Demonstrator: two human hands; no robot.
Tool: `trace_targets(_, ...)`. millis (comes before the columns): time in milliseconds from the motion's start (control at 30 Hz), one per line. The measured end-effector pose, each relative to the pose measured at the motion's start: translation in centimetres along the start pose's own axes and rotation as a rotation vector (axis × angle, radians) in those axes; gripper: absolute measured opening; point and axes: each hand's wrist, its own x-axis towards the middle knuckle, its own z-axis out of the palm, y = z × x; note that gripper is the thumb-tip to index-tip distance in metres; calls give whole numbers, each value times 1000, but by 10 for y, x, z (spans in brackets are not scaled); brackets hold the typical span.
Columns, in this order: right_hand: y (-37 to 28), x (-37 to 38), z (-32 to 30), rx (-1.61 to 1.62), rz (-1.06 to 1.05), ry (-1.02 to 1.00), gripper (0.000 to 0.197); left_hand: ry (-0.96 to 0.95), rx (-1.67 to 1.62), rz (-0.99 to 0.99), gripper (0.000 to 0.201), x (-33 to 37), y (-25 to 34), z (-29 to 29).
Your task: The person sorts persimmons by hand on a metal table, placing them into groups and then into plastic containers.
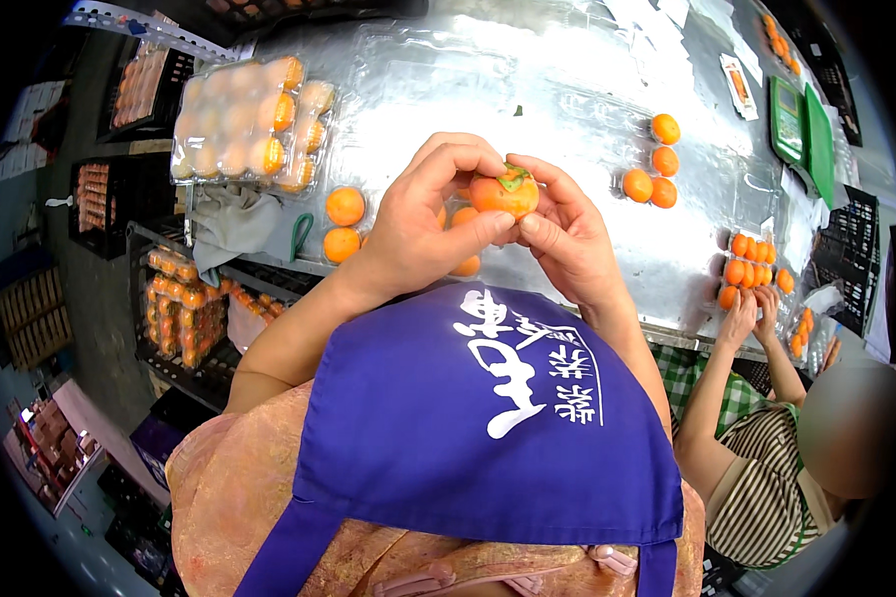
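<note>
Held up in front of my chest, above the table's near edge, is an orange persimmon (504, 195) with a green leafy top. The thumb and fingers of my left hand (430, 204) grip one side of it. On its other side, my right hand (568, 231) presses with thumb and fingertips. More orange fruits, partly hidden by my hands, lie on the table just below. Left of my left wrist rest two loose fruits, an upper one (345, 206) and a lower one (341, 245).
Stacked clear plastic trays (234, 124) of fruit stand at the table's left. Several loose fruits (664, 160) lie right of centre. A green case (802, 139) sits at the far right. Nearer, a co-worker's hands (752, 310) touch a fruit tray. Crates (100, 204) fill the left side.
</note>
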Motion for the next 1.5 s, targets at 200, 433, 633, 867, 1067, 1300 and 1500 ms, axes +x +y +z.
trace_targets(200,5,1,-6,-60,27,-15,59,23,-141,-134,15,0,-4,-3)
trace_targets(433,10,2,-8,1,75,-63,59,30,49,-249,8,8,12,-12)
trace_targets(633,10,-1,-12,72,108,-118,55,-30,101,-276,10,8,14,-15)
trace_targets(867,12,7,-23,-50,51,28,52,-218,234,-53,47,22,9,-24)
trace_targets(1067,-2,10,-10,-54,12,-3,46,80,-159,-76,40,92,35,-79)
trace_targets(1300,11,-8,-33,-194,50,201,39,344,-99,223,32,138,100,-109)
trace_targets(1500,22,-30,-44,-348,106,325,31,-69,549,-156,20,28,28,-86)
